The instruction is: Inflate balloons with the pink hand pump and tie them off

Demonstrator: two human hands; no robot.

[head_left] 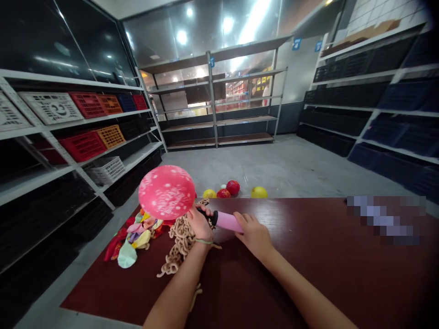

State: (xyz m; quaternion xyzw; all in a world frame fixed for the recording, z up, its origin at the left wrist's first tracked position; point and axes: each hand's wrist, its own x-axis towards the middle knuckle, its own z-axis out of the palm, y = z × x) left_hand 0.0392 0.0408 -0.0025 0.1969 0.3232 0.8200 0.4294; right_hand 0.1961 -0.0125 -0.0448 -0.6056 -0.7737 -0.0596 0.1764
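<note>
An inflated red balloon with white printing sits on the end of a balloon pump, which has a lilac barrel and a black front part. My left hand is closed around that black front part, right beside the balloon's neck; the fingers hide the nozzle. Around the back of the lilac barrel my right hand is closed. Beneath my left hand lies a heap of beige twisted cord. Left of the cord is a pile of flat balloons in several colours.
The dark red table bears these things, and a blurred-out patch covers its right side. Beyond its far edge, inflated red and yellow balloons lie on the floor. Shelves with crates line the left; a metal rack stands ahead.
</note>
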